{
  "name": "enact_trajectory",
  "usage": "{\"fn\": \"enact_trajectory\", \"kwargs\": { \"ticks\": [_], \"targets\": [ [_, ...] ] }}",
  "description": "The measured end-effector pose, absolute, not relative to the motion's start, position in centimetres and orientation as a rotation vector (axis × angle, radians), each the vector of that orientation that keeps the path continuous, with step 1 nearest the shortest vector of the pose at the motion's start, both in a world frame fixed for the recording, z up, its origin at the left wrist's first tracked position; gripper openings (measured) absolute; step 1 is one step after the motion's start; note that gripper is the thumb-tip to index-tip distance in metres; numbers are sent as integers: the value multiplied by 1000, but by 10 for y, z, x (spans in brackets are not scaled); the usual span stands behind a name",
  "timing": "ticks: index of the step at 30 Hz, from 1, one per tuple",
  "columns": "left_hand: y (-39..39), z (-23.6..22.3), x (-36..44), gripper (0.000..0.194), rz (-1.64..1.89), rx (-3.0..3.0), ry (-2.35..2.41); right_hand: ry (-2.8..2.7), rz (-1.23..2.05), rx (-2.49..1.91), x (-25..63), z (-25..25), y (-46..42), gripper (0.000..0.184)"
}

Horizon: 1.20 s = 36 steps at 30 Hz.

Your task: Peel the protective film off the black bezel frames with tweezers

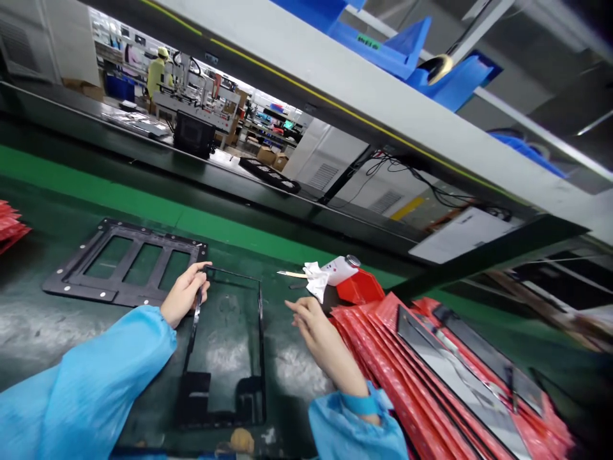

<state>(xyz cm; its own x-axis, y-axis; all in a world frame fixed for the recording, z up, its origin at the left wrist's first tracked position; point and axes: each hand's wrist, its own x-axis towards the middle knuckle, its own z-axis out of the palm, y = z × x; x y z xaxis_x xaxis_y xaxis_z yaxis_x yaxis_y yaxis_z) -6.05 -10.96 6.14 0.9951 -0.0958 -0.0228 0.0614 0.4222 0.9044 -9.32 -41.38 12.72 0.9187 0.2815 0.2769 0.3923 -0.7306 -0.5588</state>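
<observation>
My left hand [186,292] is closed on the upper left corner of a thin black rectangular frame [261,332]. The frame has wider black pieces along its near end, and the green mat shows through its open middle. My right hand [311,322] is to the right of the frame, apart from it, with its fingers stretched out and nothing in them. Behind my left hand lies a thick black fixture plate [129,287] with several rectangular openings and small round silver dots along its border. Both my arms wear blue sleeves.
Red bubble-wrap pouches [383,358] with flat grey panels [445,377] on them fill the right side. Behind them are a white bottle [339,269], crumpled white tissue [316,280] and a red tray [360,287]. More red pouches [12,227] lie far left. An overhead shelf [306,70] crosses above.
</observation>
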Motion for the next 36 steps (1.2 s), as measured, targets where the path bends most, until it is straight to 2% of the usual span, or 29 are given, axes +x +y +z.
{"fn": "enact_trajectory", "kwargs": {
  "ticks": [2,8,12,15,18,25,31,36],
  "targets": [
    [-108,60,-58,45,-51,1080,-28,-503,-166,-2482,-93,126,-409,36],
    [-94,57,-46,43,5,985,-1,-454,-226,-2528,-90,128,-410,26],
    [-77,58,-35,39,73,910,17,-361,-106,-2648,-82,97,-410,25],
    [-63,61,-27,35,126,850,26,-317,-87,-2680,-77,74,-412,31],
    [-47,67,-21,30,164,782,27,-325,-98,-2671,-76,62,-407,16],
    [-18,76,-17,5,214,631,35,-433,-73,-2572,-72,61,-368,18],
    [-16,76,-16,5,212,595,38,-528,-6,-2561,-63,60,-341,2],
    [-16,78,-16,3,202,576,34,-561,-1,-2558,-64,58,-334,10]
  ]
}}
